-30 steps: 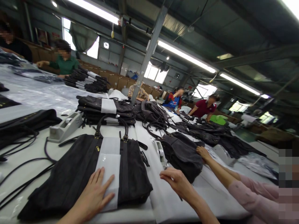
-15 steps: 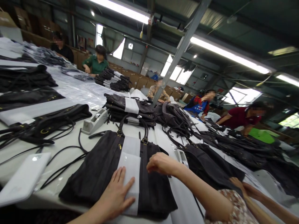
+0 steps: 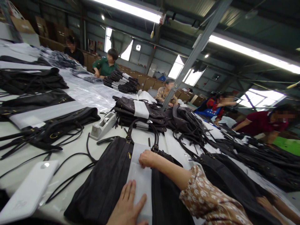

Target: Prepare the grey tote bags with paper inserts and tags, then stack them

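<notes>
White band (image 3: 143, 181), left hand (image 3: 127, 206) atop, fingers spread, right hand (image 3: 147, 158) farther up

At the desk's (image 3: 57, 189) near edge, I could reach between white slab (image 3: 29, 190) and dark bag (image 3: 103, 175); straps (image 3: 93, 161) (looped loosely) and tape dispenser (image 3: 103, 126) obstruct farther in.

Showing dark charcoal on the handbag (image 3: 103, 175) at the bench's (image 3: 78, 143) near edge, white down its paper band (image 3: 142, 178), gold on its zip pull (image 3: 129, 155); scattering white floral figures over brown on the right sleeve (image 3: 211, 200); showing grey on the tape dispenser (image 3: 103, 127), maroon and green on shirts (image 3: 260, 122) beyond the far edge.
</notes>
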A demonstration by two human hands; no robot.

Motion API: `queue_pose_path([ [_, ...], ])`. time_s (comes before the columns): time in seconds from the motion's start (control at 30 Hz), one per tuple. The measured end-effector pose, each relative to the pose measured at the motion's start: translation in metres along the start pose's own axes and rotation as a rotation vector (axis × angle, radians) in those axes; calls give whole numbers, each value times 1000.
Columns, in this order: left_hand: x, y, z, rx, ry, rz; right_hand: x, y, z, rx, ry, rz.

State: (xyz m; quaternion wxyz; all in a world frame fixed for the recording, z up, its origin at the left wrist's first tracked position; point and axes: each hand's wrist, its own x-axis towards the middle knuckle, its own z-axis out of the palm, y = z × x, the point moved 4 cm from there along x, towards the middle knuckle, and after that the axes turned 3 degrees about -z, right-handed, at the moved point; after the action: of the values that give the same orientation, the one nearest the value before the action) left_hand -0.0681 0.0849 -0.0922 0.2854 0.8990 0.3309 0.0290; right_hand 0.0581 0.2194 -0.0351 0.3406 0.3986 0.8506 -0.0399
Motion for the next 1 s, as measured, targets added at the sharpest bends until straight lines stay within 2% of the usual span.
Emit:
queue_pose_path([
  [0.13,4,-4,4,5,15,17,11,9,14,39,27,56],
  [0.3,6,-9,15,27,67,55,10,38,25,168,112,235],
  [0.43,10,-13,24,83,138,100,-8,61,31,307,187,419],
  [0.5,12,-17,31,116,152,106,-23,63,31,335,259,524],
  [0.57,15,-23,40,139,151,108,-34,51,32,355,324,600],
  [0.63,19,-29,48,149,142,122,-38,25,39,387,363,612],
  [0.73,22,-33,56,159,131,141,-30,-22,61,434,400,573],
  [0.8,21,-31,55,170,144,133,-24,-44,78,488,446,573],
  [0.9,15,-20,43,178,165,109,-22,-53,89,603,488,557],
  [1.0,7,-7,26,162,139,82,-36,-50,78,687,423,498],
])
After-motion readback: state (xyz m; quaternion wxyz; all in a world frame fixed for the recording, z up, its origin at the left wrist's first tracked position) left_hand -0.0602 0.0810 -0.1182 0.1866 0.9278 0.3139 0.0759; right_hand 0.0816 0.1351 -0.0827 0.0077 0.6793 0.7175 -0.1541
